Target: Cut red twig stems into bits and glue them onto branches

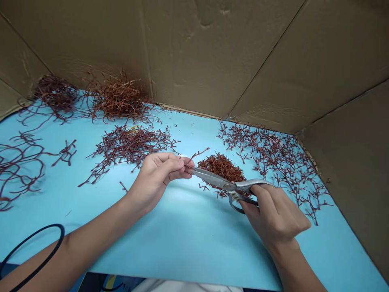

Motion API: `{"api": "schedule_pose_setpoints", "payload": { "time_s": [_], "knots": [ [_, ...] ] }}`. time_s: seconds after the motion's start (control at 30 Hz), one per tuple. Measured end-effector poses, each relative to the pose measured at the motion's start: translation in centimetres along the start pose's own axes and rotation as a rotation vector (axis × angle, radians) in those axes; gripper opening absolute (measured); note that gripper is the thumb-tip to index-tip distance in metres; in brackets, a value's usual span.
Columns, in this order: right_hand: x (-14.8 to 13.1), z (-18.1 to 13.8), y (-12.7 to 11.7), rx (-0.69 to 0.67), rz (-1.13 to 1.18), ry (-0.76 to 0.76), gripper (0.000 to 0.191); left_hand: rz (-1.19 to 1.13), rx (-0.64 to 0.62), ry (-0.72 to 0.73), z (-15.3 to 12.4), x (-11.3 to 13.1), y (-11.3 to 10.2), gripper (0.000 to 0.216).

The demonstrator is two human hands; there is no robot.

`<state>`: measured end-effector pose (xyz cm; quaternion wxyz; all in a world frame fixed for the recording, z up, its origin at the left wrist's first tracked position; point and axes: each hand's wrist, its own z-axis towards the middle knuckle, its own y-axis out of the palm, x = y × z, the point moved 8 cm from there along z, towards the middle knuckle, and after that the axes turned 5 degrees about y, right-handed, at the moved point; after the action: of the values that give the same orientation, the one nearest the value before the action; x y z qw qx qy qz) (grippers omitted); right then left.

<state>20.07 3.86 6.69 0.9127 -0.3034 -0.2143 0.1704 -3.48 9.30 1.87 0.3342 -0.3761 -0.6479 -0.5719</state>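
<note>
Cardboard walls around a blue surface

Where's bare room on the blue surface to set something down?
Largest bare patch: the blue surface below the scissors, between the left hand and right hand, with the black cable further left. Crowded: the twig spread at right, the chopped pile behind the scissors, the back twig heap and centre twig heap.

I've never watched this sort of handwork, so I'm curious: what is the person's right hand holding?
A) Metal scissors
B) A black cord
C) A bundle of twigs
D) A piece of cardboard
A. The right hand grips the metal scissors, their blades pointing toward the reddish-brown twig pinched in the left hand.
</note>
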Motion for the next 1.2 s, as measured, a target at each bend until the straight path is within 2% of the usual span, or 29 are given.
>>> {"api": "schedule_pose_setpoints", "payload": {
  "time_s": [0.2, 0.43, 0.67, 0.9, 1.2],
  "knots": [
    [-0.3, 0.6, -0.7, 0.011, -0.05, -0.075, 0.027, -0.06, 0.022, -0.085, -0.4, -1.1, 0.0, 0.02],
    [0.3, 1.0, -1.5, 0.004, -0.104, -0.164, 0.025, -0.145, -0.003, -0.122, -0.7, -1.9, 0.3, 0.019],
    [1.0, 0.9, -1.3, -0.072, -0.162, -0.253, 0.026, -0.156, 0.047, -0.142, -1.0, -2.5, 0.4, 0.023],
    [0.7, 1.9, -2.0, -0.025, -0.152, -0.278, 0.022, -0.165, 0.049, -0.151, -1.2, -2.6, 0.4, 0.024],
    [0.5, 2.4, -2.1, 0.01, -0.22, -0.305, 0.03, -0.213, 0.028, -0.16, -1.3, -2.9, 0.6, 0.021]
  ]
}}
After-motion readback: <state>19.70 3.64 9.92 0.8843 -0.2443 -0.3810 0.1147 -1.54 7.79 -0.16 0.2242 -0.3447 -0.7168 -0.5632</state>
